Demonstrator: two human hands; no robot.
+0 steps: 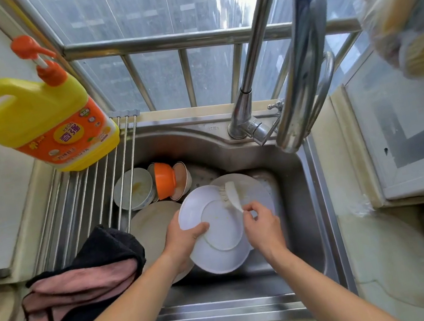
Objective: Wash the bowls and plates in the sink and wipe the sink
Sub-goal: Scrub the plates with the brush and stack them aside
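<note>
Over sink (306,201), plate (216,231) gripped by left hand (187,237), brush (231,194) pinched by right hand (262,224) (scrubbing step); rinse needed next.

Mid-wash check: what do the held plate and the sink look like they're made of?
Plate: white, smooth, with a raised foot ring underneath; likely glazed ceramic, though melamine can't be ruled out. Sink: grey brushed metal with streaky reflections, apparently stainless steel.

brushed steel sink (306,201); glossy white plate (216,231)
</note>
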